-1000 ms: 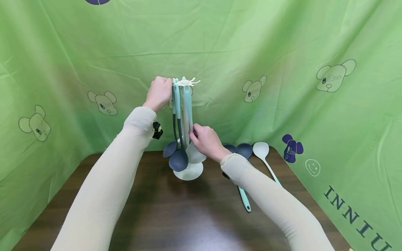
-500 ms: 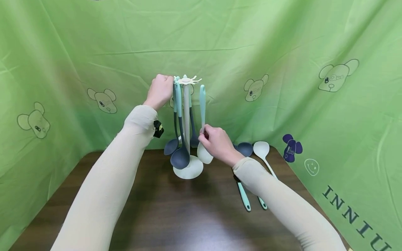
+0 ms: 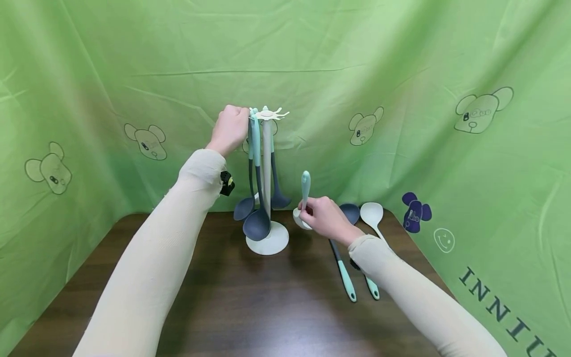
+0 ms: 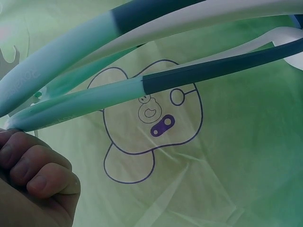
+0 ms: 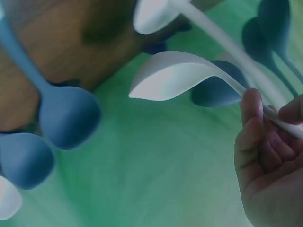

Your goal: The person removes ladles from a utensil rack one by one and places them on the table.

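A white ladle with a teal handle (image 3: pixel 305 184) is pinched between my right thumb and fingers. Its white bowl (image 5: pixel 165 75) points away from my right hand (image 3: pixel 327 218), off to the right of the white utensil rack (image 3: pixel 266 168). High on the rack's left side, my left hand (image 3: pixel 229 130) grips with curled fingers (image 4: pixel 52 179), right at the end of a teal utensil handle (image 4: pixel 80 106); the exact hold is hidden. Navy-headed ladles (image 3: pixel 257 225) with teal handles hang on the rack, beside a navy utensil (image 3: pixel 280 200) behind its post.
On the table (image 3: pixel 250 307), right of the rack, lie a navy ladle (image 3: pixel 349 213) and a white ladle (image 3: pixel 371 213), with teal handles (image 3: pixel 346 282) toward the front. A green printed cloth (image 3: pixel 312 74) hangs behind and along both sides.
My right hand has drawn the white ladle rightward and down from the rack, and its handle now tips toward me. My left hand stays at the rack's top.
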`<state>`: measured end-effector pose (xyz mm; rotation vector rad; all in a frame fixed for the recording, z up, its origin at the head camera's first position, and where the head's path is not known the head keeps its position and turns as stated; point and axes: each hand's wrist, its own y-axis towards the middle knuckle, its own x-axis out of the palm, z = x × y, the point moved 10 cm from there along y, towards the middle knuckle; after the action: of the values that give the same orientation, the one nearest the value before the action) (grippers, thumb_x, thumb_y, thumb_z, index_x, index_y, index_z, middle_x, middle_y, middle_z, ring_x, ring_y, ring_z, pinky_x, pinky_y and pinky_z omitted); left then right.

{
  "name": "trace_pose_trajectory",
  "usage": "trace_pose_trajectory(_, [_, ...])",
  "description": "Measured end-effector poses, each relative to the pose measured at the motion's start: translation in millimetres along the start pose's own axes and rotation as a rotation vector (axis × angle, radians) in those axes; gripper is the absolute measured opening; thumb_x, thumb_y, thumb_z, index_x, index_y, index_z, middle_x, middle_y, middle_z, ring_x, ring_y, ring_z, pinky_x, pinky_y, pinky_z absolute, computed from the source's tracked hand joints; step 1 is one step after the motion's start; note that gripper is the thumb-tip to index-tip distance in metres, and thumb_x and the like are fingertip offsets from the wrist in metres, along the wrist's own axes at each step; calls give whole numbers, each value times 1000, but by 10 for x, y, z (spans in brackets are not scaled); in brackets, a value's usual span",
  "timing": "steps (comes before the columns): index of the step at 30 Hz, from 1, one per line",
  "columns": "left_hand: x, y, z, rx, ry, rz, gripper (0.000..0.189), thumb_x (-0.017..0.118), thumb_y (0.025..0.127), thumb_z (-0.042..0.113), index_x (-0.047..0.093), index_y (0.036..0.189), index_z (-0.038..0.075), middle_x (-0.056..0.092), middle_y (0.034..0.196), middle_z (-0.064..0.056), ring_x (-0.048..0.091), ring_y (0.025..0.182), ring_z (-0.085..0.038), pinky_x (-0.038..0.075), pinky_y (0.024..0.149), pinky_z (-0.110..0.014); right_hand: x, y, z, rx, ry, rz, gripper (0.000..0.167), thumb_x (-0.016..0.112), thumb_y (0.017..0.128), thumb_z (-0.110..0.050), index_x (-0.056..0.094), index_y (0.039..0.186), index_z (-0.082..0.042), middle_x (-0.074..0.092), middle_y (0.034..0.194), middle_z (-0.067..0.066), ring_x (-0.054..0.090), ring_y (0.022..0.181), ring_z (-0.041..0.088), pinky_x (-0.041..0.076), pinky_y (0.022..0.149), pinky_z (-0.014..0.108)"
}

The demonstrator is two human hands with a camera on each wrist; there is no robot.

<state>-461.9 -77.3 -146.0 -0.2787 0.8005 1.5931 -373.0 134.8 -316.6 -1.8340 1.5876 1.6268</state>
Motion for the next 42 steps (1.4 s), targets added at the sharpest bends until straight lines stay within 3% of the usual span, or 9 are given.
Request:
trace_pose_trajectory(5, [19, -7, -12, -15, 4, -12, 42, 29, 104, 34, 37, 68, 15, 35, 59, 2, 31, 50, -15, 30, 48, -30, 175, -117, 77, -115, -77, -35, 16, 61, 90, -6, 76, 95, -10, 73, 82, -4, 58, 62, 6, 49, 59, 27])
trace_pose_trajectory(9, [26, -7, -21, -20, 2, -9, 42, 29, 105, 34, 37, 68, 15, 35, 58, 2, 31, 50, -14, 30, 48, -29, 350, -217, 183, -138, -113, -91, 20, 62, 89, -7, 76, 103, -12, 74, 90, -3, 64, 72, 12, 54, 66, 33])
trace_pose_trajectory(14, [42, -20, -29, -17, -4, -6, 42, 29, 105, 35, 38, 68, 15, 35, 58, 4, 31, 50, -14, 29, 48, -29, 545, -322, 284, -157, -193, -167, 38, 64, 82, 5, 73, 114, -14, 75, 101, -1, 69, 86, 22, 56, 72, 40])
trace_pose_trajectory(17, [54, -20, -42, -19, -12, -7, 42, 29, 104, 35, 38, 68, 16, 35, 58, 3, 31, 49, -13, 29, 47, -29, 633, -353, 318, -200, -256, -168, 46, 61, 80, 12, 72, 116, -13, 75, 107, 0, 71, 90, 25, 57, 70, 41])
trace_pose_trajectory(22, [61, -16, -43, -8, -12, -4, 42, 29, 104, 34, 37, 68, 15, 34, 58, 2, 30, 50, -14, 29, 47, -29, 753, -386, 366, -269, -334, -132, 32, 60, 88, 2, 72, 113, -14, 76, 99, -2, 71, 81, 22, 55, 63, 40])
trace_pose_trajectory(29, [51, -22, -30, 1, -7, 1, 42, 29, 104, 34, 37, 68, 15, 33, 58, 3, 31, 51, -15, 30, 49, -30, 848, -432, 408, -286, -384, -131, 21, 62, 92, -6, 71, 109, -16, 75, 94, -4, 69, 72, 19, 54, 58, 39])
trace_pose_trajectory(36, [19, -11, -31, 2, -6, 11, 42, 30, 104, 34, 37, 67, 15, 34, 59, 2, 32, 51, -15, 30, 49, -31, 951, -472, 436, -334, -454, -133, 9, 66, 91, -13, 69, 98, -16, 69, 78, -6, 61, 60, 15, 45, 48, 34])
trace_pose_trajectory(42, [24, -6, -35, 0, -10, 9, 42, 30, 104, 34, 37, 68, 15, 34, 58, 2, 32, 51, -15, 30, 49, -30, 990, -552, 404, -427, -523, -71, 10, 70, 84, -14, 65, 91, -18, 68, 72, -8, 59, 54, 13, 40, 42, 33])
